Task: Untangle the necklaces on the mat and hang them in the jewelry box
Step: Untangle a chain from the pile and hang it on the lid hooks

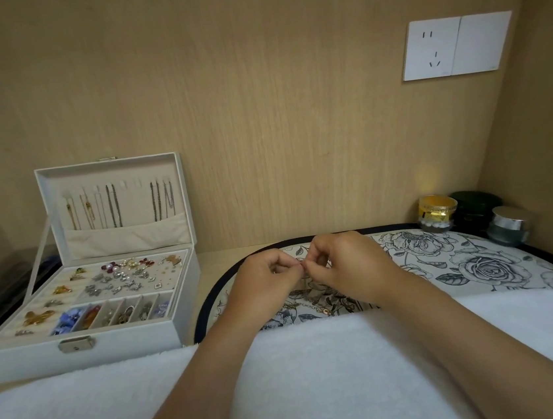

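Your left hand [264, 278] and right hand [341, 264] pinch a necklace [317, 308] over the mat [481, 265]; several chains [114, 205] already hang in the jewelry box [119, 351].

Wooden shelf [212, 260], jewelry box [87, 349] left, floral mat [481, 265] centre; white towel [321, 376] front, jars [438, 213] right

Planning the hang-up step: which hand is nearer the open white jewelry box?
Left. The left hand is just right of the open white jewelry box; the right hand is farther right.
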Action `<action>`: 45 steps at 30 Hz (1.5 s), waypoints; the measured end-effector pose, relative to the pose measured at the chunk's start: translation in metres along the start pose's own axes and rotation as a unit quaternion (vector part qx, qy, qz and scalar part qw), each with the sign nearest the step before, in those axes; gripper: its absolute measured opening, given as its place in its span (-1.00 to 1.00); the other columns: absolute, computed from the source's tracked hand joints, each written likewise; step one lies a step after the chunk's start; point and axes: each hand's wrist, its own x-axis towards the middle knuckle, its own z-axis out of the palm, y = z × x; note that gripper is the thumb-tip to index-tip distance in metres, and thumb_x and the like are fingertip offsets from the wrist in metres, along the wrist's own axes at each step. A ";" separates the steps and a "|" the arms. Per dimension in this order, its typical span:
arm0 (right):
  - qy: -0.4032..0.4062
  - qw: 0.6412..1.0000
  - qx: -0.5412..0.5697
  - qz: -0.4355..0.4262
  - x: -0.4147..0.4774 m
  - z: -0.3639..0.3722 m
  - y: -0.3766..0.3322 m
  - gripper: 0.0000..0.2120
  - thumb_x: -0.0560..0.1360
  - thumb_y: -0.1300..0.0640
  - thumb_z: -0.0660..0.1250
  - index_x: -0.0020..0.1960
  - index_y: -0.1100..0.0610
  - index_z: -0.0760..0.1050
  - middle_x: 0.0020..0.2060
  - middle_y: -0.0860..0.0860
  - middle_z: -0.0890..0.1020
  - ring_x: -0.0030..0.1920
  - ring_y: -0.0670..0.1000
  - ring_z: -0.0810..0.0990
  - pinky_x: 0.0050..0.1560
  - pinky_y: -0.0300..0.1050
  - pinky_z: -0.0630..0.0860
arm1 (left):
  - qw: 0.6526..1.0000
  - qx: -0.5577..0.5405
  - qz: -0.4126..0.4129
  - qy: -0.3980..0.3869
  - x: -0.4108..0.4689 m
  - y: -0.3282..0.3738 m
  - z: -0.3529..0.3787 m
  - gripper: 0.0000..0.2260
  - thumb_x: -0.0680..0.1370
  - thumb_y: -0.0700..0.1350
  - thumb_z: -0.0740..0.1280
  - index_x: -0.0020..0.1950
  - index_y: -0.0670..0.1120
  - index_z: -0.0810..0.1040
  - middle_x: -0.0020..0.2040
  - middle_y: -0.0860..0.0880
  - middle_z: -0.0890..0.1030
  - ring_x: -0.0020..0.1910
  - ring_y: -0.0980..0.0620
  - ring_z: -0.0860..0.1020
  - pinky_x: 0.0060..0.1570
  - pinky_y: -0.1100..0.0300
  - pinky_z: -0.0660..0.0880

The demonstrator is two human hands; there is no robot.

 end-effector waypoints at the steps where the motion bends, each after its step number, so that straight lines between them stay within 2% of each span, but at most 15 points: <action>1: -0.001 1.000 -0.012 -0.011 0.000 0.000 0.000 -0.90 0.54 -0.05 0.33 -0.11 -0.07 0.56 -0.25 -0.16 0.67 -0.37 -0.32 0.50 -0.37 -0.31 0.27 | 1.000 0.002 -0.008 -0.007 0.000 0.001 0.000 -0.91 0.48 -0.12 0.41 -0.20 0.04 0.65 -0.34 0.12 0.61 -0.40 0.23 0.51 -0.29 0.26 0.45; 4: -0.017 1.000 -0.003 -0.023 0.001 0.002 0.001 -0.91 0.56 -0.04 0.30 -0.07 -0.06 0.54 -0.22 -0.14 0.66 -0.39 -0.23 0.48 -0.32 -0.23 0.36 | 0.999 0.028 -0.015 -0.033 0.001 0.002 0.000 -0.90 0.48 -0.11 0.36 -0.21 0.07 0.61 -0.34 0.11 0.60 -0.36 0.16 0.51 -0.24 0.18 0.46; 7: -0.057 0.997 0.057 -0.011 0.000 0.006 0.003 -0.92 0.57 0.01 0.28 -0.08 -0.03 0.51 -0.20 -0.10 0.65 -0.28 -0.16 0.53 -0.19 -0.10 0.51 | 0.992 0.121 0.005 -0.045 0.000 0.001 -0.002 -0.96 0.44 -0.05 0.37 -0.20 0.09 0.59 -0.27 0.10 0.62 -0.33 0.18 0.50 -0.22 0.22 0.46; 9: -0.086 0.993 0.077 -0.009 -0.001 0.010 0.004 -0.90 0.59 0.04 0.26 -0.06 0.02 0.51 -0.19 -0.08 0.64 -0.21 -0.09 0.56 -0.12 -0.07 0.52 | 0.983 0.175 0.022 -0.049 -0.001 0.002 -0.004 -0.97 0.41 -0.02 0.38 -0.23 0.10 0.57 -0.32 0.15 0.58 -0.36 0.22 0.48 -0.29 0.26 0.40; 11: -0.107 0.989 0.097 -0.001 -0.001 0.011 0.004 -0.86 0.62 0.06 0.21 -0.07 0.05 0.50 -0.23 -0.09 0.61 -0.27 -0.14 0.51 -0.17 -0.11 0.49 | 0.979 0.191 0.029 -0.060 -0.001 0.002 -0.006 -0.95 0.41 -0.03 0.38 -0.25 0.10 0.57 -0.36 0.17 0.57 -0.38 0.23 0.47 -0.32 0.28 0.37; 14: -0.097 0.978 0.181 0.036 0.002 0.010 0.001 -0.74 0.66 0.03 0.11 -0.16 0.07 0.42 -0.42 -0.11 0.51 -0.46 -0.18 0.43 -0.33 -0.20 0.42 | 0.981 0.164 0.018 -0.098 0.001 -0.004 -0.007 -0.88 0.43 -0.11 0.38 -0.25 0.13 0.61 -0.30 0.16 0.60 -0.33 0.20 0.52 -0.26 0.25 0.44; 16: -0.074 0.973 0.215 0.049 0.005 0.007 0.002 -0.69 0.67 0.04 0.09 -0.16 0.16 0.40 -0.43 -0.05 0.49 -0.49 -0.13 0.40 -0.35 -0.16 0.40 | 0.988 0.105 -0.009 -0.110 0.000 -0.006 -0.005 -0.86 0.47 -0.12 0.37 -0.18 0.14 0.65 -0.24 0.14 0.65 -0.28 0.20 0.55 -0.20 0.21 0.50; 19: -0.068 0.967 0.242 0.046 0.005 0.005 0.003 -0.67 0.69 0.06 0.12 -0.12 0.25 0.44 -0.35 0.07 0.50 -0.50 -0.11 0.39 -0.41 -0.17 0.37 | 0.997 -0.027 -0.023 -0.072 -0.001 0.000 -0.006 -0.85 0.52 -0.10 0.34 -0.09 0.11 0.68 -0.12 0.15 0.69 -0.06 0.16 0.61 -0.02 0.17 0.51; 22: -0.065 0.951 0.298 0.053 0.004 0.006 0.005 -0.69 0.67 0.06 0.20 -0.14 0.24 0.49 -0.38 0.10 0.49 -0.51 -0.05 0.39 -0.48 -0.20 0.34 | 0.996 -0.080 0.006 -0.028 -0.002 0.006 -0.010 -0.94 0.52 -0.01 0.42 -0.09 0.08 0.70 -0.13 0.12 0.71 -0.07 0.16 0.66 -0.01 0.22 0.53; 25: -0.059 0.939 0.332 0.065 0.004 0.006 0.005 -0.71 0.65 0.07 0.26 -0.17 0.20 0.53 -0.46 -0.01 0.49 -0.53 -0.06 0.37 -0.46 -0.17 0.32 | 0.995 -0.102 0.008 -0.019 -0.003 0.004 -0.009 -0.94 0.46 -0.05 0.52 -0.09 0.06 0.71 -0.17 0.09 0.73 -0.12 0.18 0.68 -0.02 0.25 0.53; 29: -0.062 0.939 0.332 0.071 0.004 0.005 0.003 -0.71 0.64 0.07 0.28 -0.16 0.24 0.54 -0.43 0.02 0.50 -0.53 -0.10 0.39 -0.47 -0.21 0.35 | 0.995 -0.095 0.005 -0.028 -0.001 0.001 -0.007 -0.91 0.42 -0.10 0.55 -0.12 0.06 0.71 -0.21 0.07 0.73 -0.17 0.16 0.69 -0.07 0.24 0.54; 35: -0.130 0.952 0.269 0.066 0.004 0.006 0.006 -0.61 0.68 -0.06 0.14 -0.16 0.20 0.46 -0.30 0.14 0.55 -0.39 0.06 0.50 -0.33 -0.09 0.47 | 0.995 -0.049 0.083 -0.038 0.001 -0.001 -0.008 -0.85 0.52 -0.16 0.45 0.02 0.06 0.60 -0.25 0.15 0.65 -0.29 0.17 0.47 -0.20 0.29 0.48; 40: -0.133 0.933 0.328 0.073 0.002 0.005 0.002 -0.65 0.70 -0.01 0.09 -0.15 0.13 0.46 -0.31 0.01 0.52 -0.45 -0.02 0.46 -0.40 -0.13 0.46 | 0.994 -0.039 0.097 -0.018 0.004 -0.008 -0.007 -0.85 0.54 -0.18 0.40 -0.06 0.09 0.60 -0.25 0.17 0.54 -0.30 0.23 0.45 -0.21 0.31 0.48; 42: -0.126 0.927 0.344 0.083 0.002 0.005 0.003 -0.64 0.67 -0.08 0.15 -0.09 0.16 0.52 -0.28 -0.01 0.55 -0.45 -0.04 0.48 -0.40 -0.14 0.48 | 0.994 -0.053 0.094 -0.017 0.005 -0.009 -0.007 -0.86 0.54 -0.18 0.41 -0.07 0.07 0.60 -0.25 0.14 0.55 -0.29 0.19 0.46 -0.20 0.27 0.49; 45: -0.092 0.922 0.365 0.086 0.001 0.005 0.004 -0.77 0.53 -0.02 0.44 0.02 0.15 0.60 -0.23 -0.04 0.61 -0.38 -0.06 0.52 -0.36 -0.18 0.48 | 0.993 -0.071 0.094 -0.010 0.005 -0.008 -0.007 -0.86 0.53 -0.20 0.43 -0.08 0.05 0.60 -0.27 0.13 0.55 -0.30 0.18 0.46 -0.24 0.28 0.49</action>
